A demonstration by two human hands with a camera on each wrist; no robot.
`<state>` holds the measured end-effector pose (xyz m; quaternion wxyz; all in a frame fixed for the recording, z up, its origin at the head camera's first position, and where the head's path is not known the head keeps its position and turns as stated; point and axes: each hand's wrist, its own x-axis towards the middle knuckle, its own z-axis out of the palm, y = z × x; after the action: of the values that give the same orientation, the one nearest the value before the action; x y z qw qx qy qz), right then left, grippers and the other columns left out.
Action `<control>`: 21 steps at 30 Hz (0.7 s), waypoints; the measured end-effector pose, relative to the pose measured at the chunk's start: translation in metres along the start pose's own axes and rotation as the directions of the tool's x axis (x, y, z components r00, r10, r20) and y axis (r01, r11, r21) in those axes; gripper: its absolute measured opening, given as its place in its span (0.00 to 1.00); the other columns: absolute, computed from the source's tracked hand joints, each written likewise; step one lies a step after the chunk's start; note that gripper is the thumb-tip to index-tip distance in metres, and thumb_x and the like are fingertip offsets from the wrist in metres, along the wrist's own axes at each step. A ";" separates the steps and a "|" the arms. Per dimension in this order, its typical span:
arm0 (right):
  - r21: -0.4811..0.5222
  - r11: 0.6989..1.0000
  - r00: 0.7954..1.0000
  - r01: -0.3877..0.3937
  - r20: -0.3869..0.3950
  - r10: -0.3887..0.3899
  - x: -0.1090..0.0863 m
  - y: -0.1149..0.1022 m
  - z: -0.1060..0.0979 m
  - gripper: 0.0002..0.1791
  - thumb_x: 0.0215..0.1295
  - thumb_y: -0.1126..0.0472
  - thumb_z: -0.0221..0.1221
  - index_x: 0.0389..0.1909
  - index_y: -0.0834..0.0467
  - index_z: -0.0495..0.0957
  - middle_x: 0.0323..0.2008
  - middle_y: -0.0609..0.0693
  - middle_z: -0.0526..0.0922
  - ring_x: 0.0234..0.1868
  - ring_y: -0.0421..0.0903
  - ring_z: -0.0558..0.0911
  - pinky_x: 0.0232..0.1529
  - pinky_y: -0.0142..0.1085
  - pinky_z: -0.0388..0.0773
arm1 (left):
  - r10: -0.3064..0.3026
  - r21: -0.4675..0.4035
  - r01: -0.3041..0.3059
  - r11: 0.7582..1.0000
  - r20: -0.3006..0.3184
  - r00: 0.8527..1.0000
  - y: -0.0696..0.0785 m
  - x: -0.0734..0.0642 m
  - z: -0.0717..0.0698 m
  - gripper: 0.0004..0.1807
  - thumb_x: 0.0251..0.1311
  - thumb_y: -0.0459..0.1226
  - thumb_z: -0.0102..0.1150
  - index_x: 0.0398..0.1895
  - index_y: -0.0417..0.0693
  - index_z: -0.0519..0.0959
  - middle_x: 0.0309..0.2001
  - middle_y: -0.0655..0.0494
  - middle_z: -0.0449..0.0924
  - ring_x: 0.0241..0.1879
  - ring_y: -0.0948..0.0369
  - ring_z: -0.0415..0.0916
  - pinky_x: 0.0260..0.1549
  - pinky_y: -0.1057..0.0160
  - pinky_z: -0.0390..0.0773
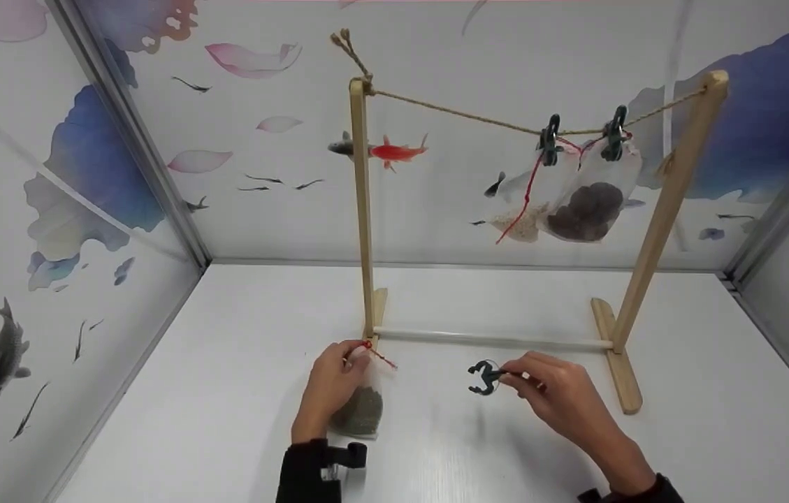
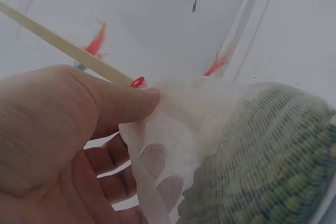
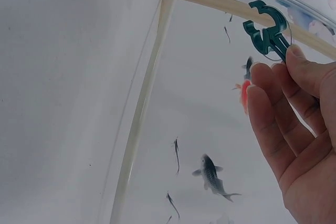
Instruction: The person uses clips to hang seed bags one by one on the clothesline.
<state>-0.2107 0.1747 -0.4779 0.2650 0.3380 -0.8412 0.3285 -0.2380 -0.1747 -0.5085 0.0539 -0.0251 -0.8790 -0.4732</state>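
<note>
My left hand [image 1: 333, 381] pinches the top of a white mesh drawstring bag [image 2: 173, 108] between thumb and fingers. Small green beans or grains [image 2: 262, 161] show through the mesh in the left wrist view. A red drawstring [image 1: 381, 357] pokes out past the fingertips. The bag's lower end [image 1: 359, 412] hangs close over the white table, by the foot of the left post. Farther right, my right hand [image 1: 562, 388] holds a dark green plastic clip [image 3: 270, 27] by its handles, between thumb and fingers. The clip's curved prongs point left, away from the hand.
A wooden rack has a left post [image 1: 360, 209], a right post [image 1: 667, 216] and a white crossbar [image 1: 492, 339]. Twine [image 1: 450, 110] spans the posts. Two green clips [image 1: 549, 140] on it hold a bag of pale grains [image 1: 523, 222] and a bag of dark round pieces [image 1: 586, 209].
</note>
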 end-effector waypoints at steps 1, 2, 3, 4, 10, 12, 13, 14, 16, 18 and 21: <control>0.002 1.000 1.000 -0.002 0.001 0.002 0.000 0.000 0.000 0.11 0.55 0.71 0.73 0.36 0.53 0.86 0.29 0.35 0.81 0.23 0.27 0.76 0.23 0.21 0.73 | 0.006 -0.004 -0.006 1.000 0.000 1.000 0.000 0.000 0.000 0.17 0.71 0.39 0.59 0.58 0.41 0.81 0.45 0.50 0.79 0.42 0.55 0.73 0.44 0.53 0.75; 0.003 1.000 1.000 -0.003 0.001 0.003 0.000 0.000 0.000 0.11 0.55 0.71 0.73 0.36 0.53 0.86 0.29 0.35 0.81 0.23 0.28 0.76 0.23 0.21 0.73 | 0.012 -0.010 -0.012 1.000 0.001 1.000 0.001 0.000 -0.001 0.17 0.71 0.40 0.59 0.57 0.41 0.81 0.45 0.50 0.79 0.42 0.55 0.73 0.43 0.54 0.75; 0.005 1.000 1.000 -0.004 0.002 0.004 0.000 0.000 0.000 0.11 0.55 0.71 0.73 0.36 0.53 0.86 0.29 0.35 0.81 0.23 0.28 0.76 0.23 0.21 0.73 | 0.017 -0.016 -0.017 1.000 0.002 1.000 0.001 0.000 -0.001 0.16 0.71 0.40 0.60 0.56 0.41 0.81 0.44 0.50 0.79 0.42 0.55 0.73 0.43 0.54 0.75; 0.007 1.000 1.000 -0.004 0.002 0.004 0.000 0.000 0.000 0.11 0.55 0.71 0.73 0.36 0.53 0.86 0.29 0.35 0.81 0.23 0.28 0.76 0.23 0.21 0.73 | 0.022 -0.019 -0.022 1.000 0.004 1.000 0.002 0.000 -0.001 0.16 0.71 0.41 0.60 0.55 0.41 0.82 0.44 0.51 0.79 0.41 0.56 0.73 0.42 0.55 0.75; 0.001 1.000 1.000 -0.003 0.000 0.003 0.000 0.001 0.000 0.12 0.55 0.70 0.73 0.36 0.52 0.86 0.28 0.35 0.80 0.23 0.28 0.75 0.23 0.21 0.72 | 0.054 -0.026 -0.053 0.998 0.019 0.998 0.007 0.001 -0.002 0.14 0.71 0.41 0.61 0.50 0.40 0.83 0.40 0.52 0.77 0.38 0.57 0.72 0.37 0.57 0.75; 0.004 1.000 1.000 -0.007 0.000 0.007 0.000 0.000 0.000 0.12 0.55 0.70 0.73 0.36 0.52 0.86 0.28 0.35 0.80 0.23 0.28 0.75 0.22 0.21 0.72 | 0.060 -0.027 -0.060 0.998 0.023 0.998 0.009 0.000 -0.001 0.14 0.71 0.42 0.61 0.50 0.40 0.83 0.40 0.52 0.77 0.38 0.57 0.72 0.36 0.57 0.75; 0.007 1.000 1.000 -0.011 -0.001 0.011 0.000 0.000 0.000 0.12 0.55 0.70 0.73 0.36 0.51 0.86 0.28 0.35 0.81 0.23 0.28 0.75 0.22 0.21 0.72 | 0.063 -0.030 -0.062 0.998 0.025 0.998 0.010 0.000 -0.001 0.14 0.71 0.42 0.61 0.50 0.40 0.82 0.39 0.52 0.77 0.37 0.57 0.72 0.36 0.57 0.74; 0.013 1.000 1.000 -0.013 -0.001 0.013 0.000 0.000 0.000 0.12 0.55 0.70 0.73 0.36 0.51 0.86 0.29 0.35 0.81 0.23 0.28 0.76 0.23 0.21 0.72 | 0.072 -0.029 -0.071 0.997 0.024 0.997 0.011 0.000 -0.001 0.15 0.71 0.42 0.61 0.50 0.40 0.82 0.39 0.52 0.77 0.37 0.57 0.71 0.36 0.58 0.74; 0.025 1.000 1.000 -0.015 -0.001 0.015 0.000 -0.001 0.000 0.12 0.56 0.70 0.73 0.37 0.51 0.86 0.30 0.35 0.81 0.23 0.28 0.76 0.23 0.21 0.73 | 0.080 -0.031 -0.079 0.996 0.024 0.997 0.012 0.000 -0.001 0.15 0.71 0.43 0.61 0.50 0.41 0.82 0.38 0.53 0.76 0.37 0.58 0.71 0.35 0.58 0.74; 0.033 0.999 1.000 -0.013 -0.003 0.013 0.000 -0.001 -0.001 0.13 0.55 0.70 0.73 0.36 0.51 0.86 0.30 0.35 0.82 0.23 0.28 0.77 0.23 0.21 0.73 | 0.099 -0.034 -0.098 0.995 0.024 0.995 0.013 0.000 -0.001 0.15 0.71 0.44 0.61 0.50 0.41 0.82 0.38 0.54 0.76 0.36 0.58 0.71 0.34 0.59 0.74; 0.028 1.000 1.000 0.006 -0.003 -0.006 0.001 0.000 -0.001 0.13 0.55 0.70 0.73 0.36 0.50 0.86 0.29 0.34 0.81 0.23 0.28 0.76 0.22 0.21 0.72 | 0.114 -0.038 -0.113 0.993 0.021 0.993 0.014 0.000 -0.001 0.15 0.71 0.44 0.61 0.49 0.41 0.82 0.38 0.54 0.76 0.36 0.59 0.72 0.34 0.59 0.74</control>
<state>-0.2106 0.1748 -0.4767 0.2624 0.3440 -0.8351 0.3399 -0.2367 -0.1674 -0.4961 0.0700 -0.0816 -0.8679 -0.4849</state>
